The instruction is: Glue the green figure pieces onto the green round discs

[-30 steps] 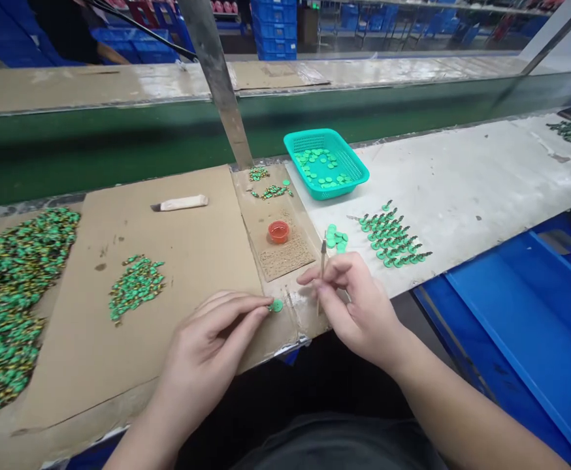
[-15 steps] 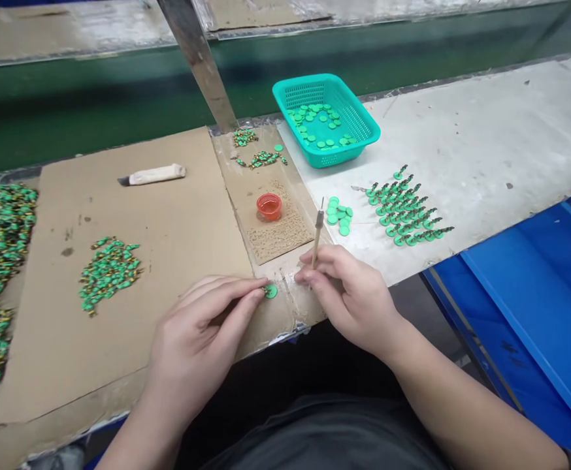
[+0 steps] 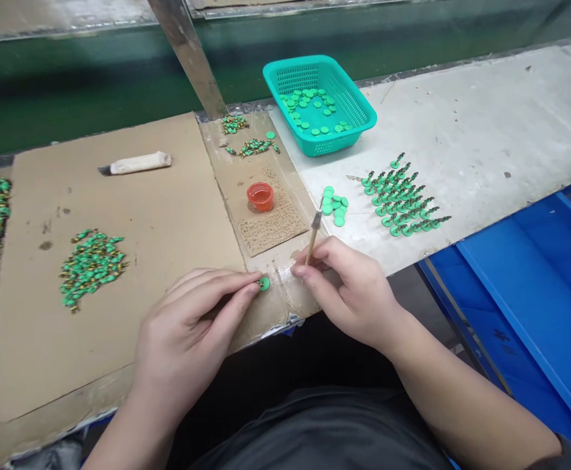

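Observation:
My left hand (image 3: 197,320) is closed in a pinch at the table's front edge. From its fingertips sticks out a round green disc (image 3: 264,283), with a small painted figure at its side mostly hidden by the fingers. My right hand (image 3: 347,287) grips a wooden-handled tool (image 3: 313,240) with a dark collar and thin tip, pointing up. The tool stays apart from the disc. Beyond the hands, a red cup (image 3: 261,196) with liquid sits on a speckled cardboard piece (image 3: 278,225). Loose green discs (image 3: 334,207) lie just past the tool's tip.
A teal basket (image 3: 337,147) of green discs stands at the back. To its front right, rows of figures on discs (image 3: 403,199) stand upright. Loose green-and-gold figures (image 3: 93,264) lie heaped on the left cardboard, near a wrapped-handle blade (image 3: 136,163). A metal post (image 3: 187,55) rises behind.
The camera view has shifted slightly, moving the table contents left and up in the picture. Both hands keep their holds, and the tool leans a little differently.

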`<state>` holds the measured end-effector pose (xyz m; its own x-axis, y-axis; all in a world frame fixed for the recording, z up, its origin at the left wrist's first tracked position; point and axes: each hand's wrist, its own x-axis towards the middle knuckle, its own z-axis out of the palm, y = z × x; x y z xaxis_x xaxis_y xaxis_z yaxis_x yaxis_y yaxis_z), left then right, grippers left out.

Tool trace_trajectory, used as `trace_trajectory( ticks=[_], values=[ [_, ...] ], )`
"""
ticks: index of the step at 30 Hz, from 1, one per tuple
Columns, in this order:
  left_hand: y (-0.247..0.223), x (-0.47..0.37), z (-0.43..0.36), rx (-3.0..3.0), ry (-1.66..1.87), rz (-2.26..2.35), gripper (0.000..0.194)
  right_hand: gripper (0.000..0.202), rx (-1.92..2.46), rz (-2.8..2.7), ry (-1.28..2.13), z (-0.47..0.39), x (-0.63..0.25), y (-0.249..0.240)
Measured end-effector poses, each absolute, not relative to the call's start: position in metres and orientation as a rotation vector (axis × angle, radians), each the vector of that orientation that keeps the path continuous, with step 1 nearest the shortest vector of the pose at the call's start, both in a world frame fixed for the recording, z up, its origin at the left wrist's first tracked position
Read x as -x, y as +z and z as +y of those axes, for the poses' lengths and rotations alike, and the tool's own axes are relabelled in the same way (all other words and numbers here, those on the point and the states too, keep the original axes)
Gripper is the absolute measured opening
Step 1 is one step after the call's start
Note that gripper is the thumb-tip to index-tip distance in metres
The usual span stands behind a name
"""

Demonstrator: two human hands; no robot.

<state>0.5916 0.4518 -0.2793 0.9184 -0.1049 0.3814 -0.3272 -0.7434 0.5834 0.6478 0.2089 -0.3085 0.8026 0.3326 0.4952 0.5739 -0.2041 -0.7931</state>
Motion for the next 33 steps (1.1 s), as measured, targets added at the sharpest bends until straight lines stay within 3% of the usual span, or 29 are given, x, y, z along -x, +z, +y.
trace_trajectory(
  ticks=[11,17,33],
  values=[
    [-0.28,-0.59,0.452,-2.427,0.493,-0.456,0.019,0.01,1.907,-0.864,-0.239,0.191,-0.651,-0.291],
    [-0.283,-0.591,0.451,-2.4,0.536,-0.41,0.013,0.02,1.868,-0.823,-0.26,0.217,-0.654,-0.294],
    [-0.285,-0.59,0.45,-2.418,0.566,-0.42,0.012,0.022,1.922,-0.885,-0.285,0.237,-0.65,-0.303]
  ],
)
